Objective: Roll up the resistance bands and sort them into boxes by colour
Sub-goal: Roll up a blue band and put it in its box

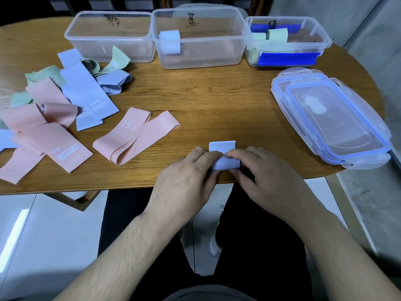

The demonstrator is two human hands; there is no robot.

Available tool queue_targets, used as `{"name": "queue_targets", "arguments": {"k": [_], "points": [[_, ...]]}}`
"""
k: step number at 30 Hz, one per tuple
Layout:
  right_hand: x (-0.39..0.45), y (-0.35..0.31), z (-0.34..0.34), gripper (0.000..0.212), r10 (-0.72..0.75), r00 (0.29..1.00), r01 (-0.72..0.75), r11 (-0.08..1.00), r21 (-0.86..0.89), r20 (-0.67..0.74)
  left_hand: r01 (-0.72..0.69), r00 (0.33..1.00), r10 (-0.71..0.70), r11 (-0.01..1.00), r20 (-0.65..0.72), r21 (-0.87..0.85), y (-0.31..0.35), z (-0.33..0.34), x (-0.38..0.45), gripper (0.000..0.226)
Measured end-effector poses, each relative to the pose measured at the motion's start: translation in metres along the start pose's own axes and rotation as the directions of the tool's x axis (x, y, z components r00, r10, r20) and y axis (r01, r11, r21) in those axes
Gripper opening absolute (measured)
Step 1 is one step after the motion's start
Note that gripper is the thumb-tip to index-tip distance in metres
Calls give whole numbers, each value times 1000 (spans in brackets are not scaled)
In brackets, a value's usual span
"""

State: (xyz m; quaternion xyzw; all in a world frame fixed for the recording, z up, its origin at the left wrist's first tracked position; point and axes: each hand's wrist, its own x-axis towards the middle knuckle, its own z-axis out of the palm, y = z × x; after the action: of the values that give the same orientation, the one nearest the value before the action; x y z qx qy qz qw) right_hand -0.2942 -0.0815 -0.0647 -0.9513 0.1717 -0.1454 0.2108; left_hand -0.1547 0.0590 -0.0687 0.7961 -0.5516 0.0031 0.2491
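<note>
Blue band, half hidden between left hand and right hand

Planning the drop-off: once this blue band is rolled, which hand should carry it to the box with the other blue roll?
Either, slightly the right hand. Both pinch the band; the middle box is straight ahead.

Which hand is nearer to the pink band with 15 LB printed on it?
Left. The left hand is just right of the pink band; the right hand lies farther right, beyond it.
</note>
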Motion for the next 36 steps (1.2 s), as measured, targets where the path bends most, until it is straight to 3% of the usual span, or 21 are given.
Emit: {"name": "queue_targets", "arguments": {"k": [10,20,32,36], "points": [[2,-3,-3,35,69,998,-70,997,38,2,15,1000,-14,1000,18,-25,-2,0,3,33],[6,-4,-3,23,84,996,-84,994,75,1,28,999,-27,999,18,-41,-2,-2,5,32],[9,-3,-4,36,90,996,-91,995,50,18,53,997,-47,995,67,-90,-7,-2,11,38],[10,-3,-3,29,85,996,-86,996,38,20,72,994,-63,992,87,-101,-7,-3,13,32]]}}
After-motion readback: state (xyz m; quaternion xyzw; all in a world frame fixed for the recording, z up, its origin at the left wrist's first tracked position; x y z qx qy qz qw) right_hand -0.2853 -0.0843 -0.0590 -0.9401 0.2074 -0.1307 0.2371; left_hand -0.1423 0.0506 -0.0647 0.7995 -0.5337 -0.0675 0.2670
